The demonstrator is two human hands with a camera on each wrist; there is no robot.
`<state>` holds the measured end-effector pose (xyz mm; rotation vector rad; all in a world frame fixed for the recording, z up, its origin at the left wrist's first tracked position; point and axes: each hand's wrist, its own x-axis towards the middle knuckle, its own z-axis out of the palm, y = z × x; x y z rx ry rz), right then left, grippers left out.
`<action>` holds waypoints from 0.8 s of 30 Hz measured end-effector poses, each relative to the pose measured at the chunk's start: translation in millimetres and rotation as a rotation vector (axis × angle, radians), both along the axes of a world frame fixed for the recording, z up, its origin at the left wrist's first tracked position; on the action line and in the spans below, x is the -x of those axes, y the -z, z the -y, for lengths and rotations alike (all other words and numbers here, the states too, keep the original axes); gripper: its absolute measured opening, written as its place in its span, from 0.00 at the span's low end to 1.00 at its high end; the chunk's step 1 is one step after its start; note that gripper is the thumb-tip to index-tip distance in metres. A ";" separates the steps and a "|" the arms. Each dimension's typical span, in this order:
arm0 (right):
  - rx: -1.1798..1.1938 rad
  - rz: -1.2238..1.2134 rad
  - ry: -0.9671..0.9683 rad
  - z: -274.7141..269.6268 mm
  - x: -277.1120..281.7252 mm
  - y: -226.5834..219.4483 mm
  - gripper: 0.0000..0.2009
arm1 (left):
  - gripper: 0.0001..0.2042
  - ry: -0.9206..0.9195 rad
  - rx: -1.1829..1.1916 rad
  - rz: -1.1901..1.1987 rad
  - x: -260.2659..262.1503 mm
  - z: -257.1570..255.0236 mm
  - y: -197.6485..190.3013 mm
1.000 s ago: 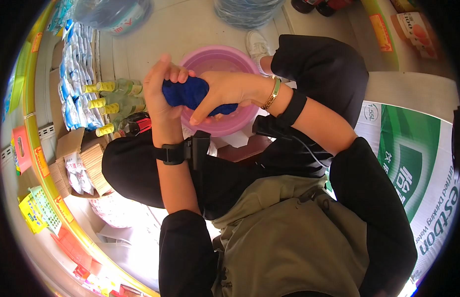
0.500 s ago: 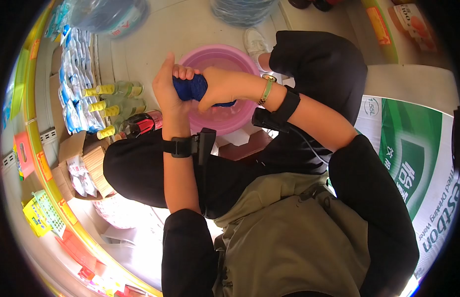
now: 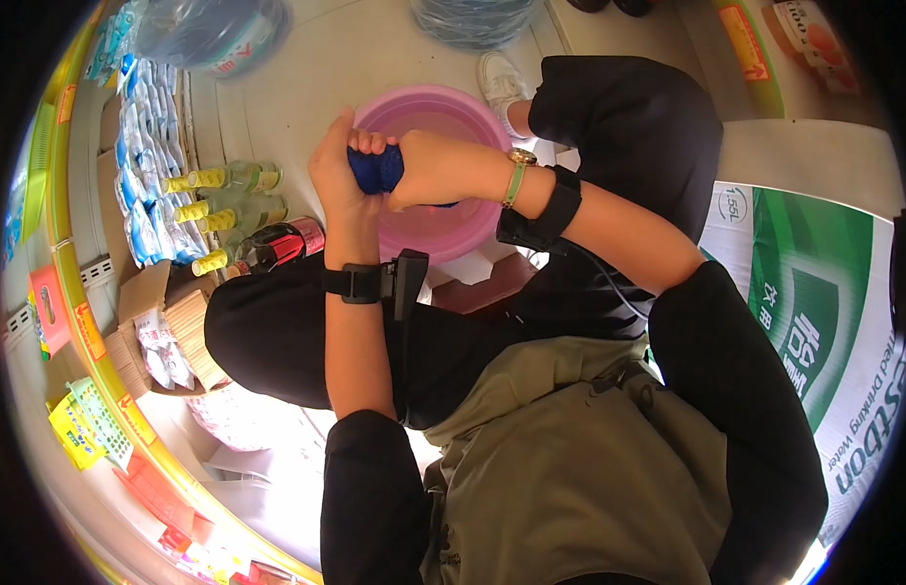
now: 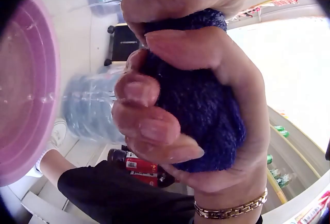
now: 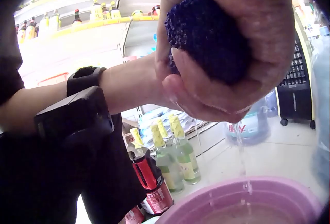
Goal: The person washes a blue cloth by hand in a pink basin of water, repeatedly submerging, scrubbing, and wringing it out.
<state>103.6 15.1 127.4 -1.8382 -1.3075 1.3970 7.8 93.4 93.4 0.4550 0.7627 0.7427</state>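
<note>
A dark blue towel (image 3: 375, 170) is bunched between both hands, held above a pink basin (image 3: 426, 95). My left hand (image 3: 346, 175) grips its left end, fingers curled over the front. My right hand (image 3: 443, 174) wraps the other end, its knuckles close beside the left fingertips and hiding most of that side. In the left wrist view, the fingers press deep into the wet-looking towel (image 4: 198, 110). Water runs down from the hands toward the basin (image 5: 258, 185) in the right wrist view. Some water stands inside the basin.
Several bottles with yellow caps (image 3: 224, 210) stand left of the basin, near a dark bottle with a red label (image 3: 282, 244). Large water jugs (image 3: 214, 34) are beyond it. A printed water carton (image 3: 814, 312) lies at right, and shelves with goods (image 3: 92, 322) line the left.
Both hands have closed tighter and drawn nearer each other, so less of the towel shows. The left hand has shifted slightly right; the right hand has rotated, its thumb tucking in.
</note>
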 end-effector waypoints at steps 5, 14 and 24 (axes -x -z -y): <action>0.045 0.014 -0.013 -1.5 0.6 -0.3 0.12 | 0.13 -0.011 0.001 0.001 -0.4 -0.6 4.6; 0.036 0.125 -0.013 -0.4 2.0 -13.3 0.12 | 0.13 -0.040 0.014 -0.027 -0.9 0.2 5.6; -0.059 0.204 0.011 0.0 3.9 3.7 0.16 | 0.13 -0.069 0.009 -0.044 -1.9 1.3 7.0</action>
